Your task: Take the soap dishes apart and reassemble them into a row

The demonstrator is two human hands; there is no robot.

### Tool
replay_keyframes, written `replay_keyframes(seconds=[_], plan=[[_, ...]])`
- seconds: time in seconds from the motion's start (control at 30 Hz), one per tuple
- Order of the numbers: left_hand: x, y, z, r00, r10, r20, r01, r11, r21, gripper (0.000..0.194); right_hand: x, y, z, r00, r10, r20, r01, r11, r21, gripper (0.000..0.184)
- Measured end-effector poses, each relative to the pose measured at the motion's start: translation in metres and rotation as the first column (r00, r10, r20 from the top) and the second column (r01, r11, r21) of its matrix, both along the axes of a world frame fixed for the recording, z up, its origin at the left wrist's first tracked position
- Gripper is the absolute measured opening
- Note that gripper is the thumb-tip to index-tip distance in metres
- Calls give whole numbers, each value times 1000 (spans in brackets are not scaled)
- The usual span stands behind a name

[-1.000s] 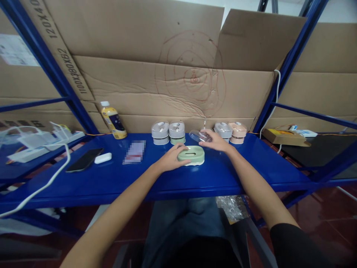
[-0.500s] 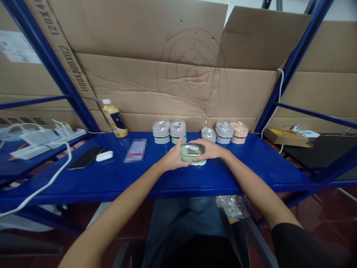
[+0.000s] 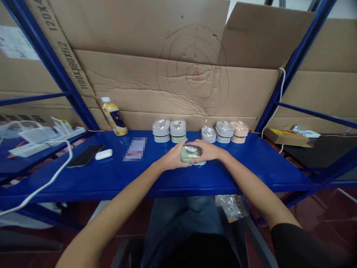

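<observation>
Between my two hands is a small green box with a clear lid point(image 3: 190, 153), a round white label on its top. My left hand point(image 3: 176, 155) is wrapped round its left side, and my right hand point(image 3: 208, 150) grips the right side. A pale edge shows under the box at the front right. Behind my hands stand similar lidded boxes: a grey one point(image 3: 161, 128), a grey-and-green one point(image 3: 177, 129), a low single one point(image 3: 208, 134), a grey stack point(image 3: 224, 131) and a peach one point(image 3: 239, 131).
On the blue table point(image 3: 178, 182) to the left lie a pixelated flat item point(image 3: 135, 149), a white earbud case point(image 3: 104, 154) and a black phone point(image 3: 85, 156). A yellow drink bottle point(image 3: 114, 117) leans near the cardboard wall point(image 3: 134, 78). At right is an open carton point(image 3: 287, 138).
My hands have closed in slightly around the green box, and the lid's shine and label look slightly shifted. The view has tilted a little; the other boxes stay where they were.
</observation>
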State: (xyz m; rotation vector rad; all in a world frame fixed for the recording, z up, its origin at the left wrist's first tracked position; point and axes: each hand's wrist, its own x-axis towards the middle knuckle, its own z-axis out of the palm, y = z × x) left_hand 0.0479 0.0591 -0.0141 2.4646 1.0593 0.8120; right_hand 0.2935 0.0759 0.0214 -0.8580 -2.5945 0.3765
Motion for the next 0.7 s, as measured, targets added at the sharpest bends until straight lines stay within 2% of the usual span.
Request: replay_keyframes(seconds=[0.5,0.7], plan=[[-3,7,-1,1000,-1,-26,1,1000,8,120,-4,-5,1,996,-62,65,61,998,11,96],[-11,14,2,1000,-12,-22,13,999,51,105,3,0,0,998,-38,57,40,999,-31,110]])
